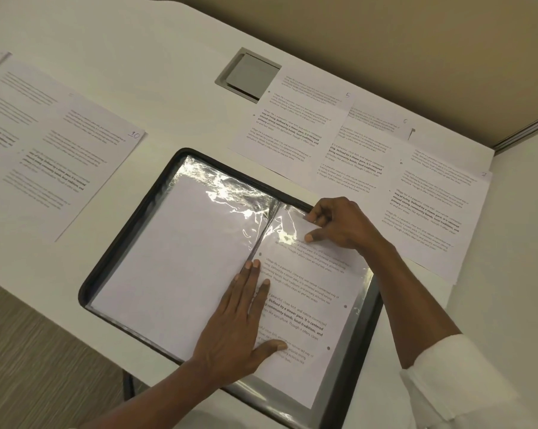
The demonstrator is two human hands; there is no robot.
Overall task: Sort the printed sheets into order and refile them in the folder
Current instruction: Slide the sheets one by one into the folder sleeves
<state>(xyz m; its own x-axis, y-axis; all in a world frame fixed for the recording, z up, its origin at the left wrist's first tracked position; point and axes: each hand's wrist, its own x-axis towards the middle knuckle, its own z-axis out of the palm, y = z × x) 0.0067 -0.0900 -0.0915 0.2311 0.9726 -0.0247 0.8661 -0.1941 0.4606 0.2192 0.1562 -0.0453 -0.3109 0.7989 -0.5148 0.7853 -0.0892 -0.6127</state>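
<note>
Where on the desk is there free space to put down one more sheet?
Bare desk lies between the sheet marked 10, the grey hatch and the folder; more lies at the right edge. Crowded: the overlapping sheets from 5 rightwards, and the folder, where the right hand pinches a printed sheet.

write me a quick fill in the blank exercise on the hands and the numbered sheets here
1. While the right hand pinches the far edge of the printed sheet, the left hand lies ___ on it.
2. The loose sheet left of the folder is numbered ___.
3. The far sheet beside the grey hatch is numbered ___.
4. The folder lies ___ on the white desk.
Missing words: flat; 10; 5; open.
</note>
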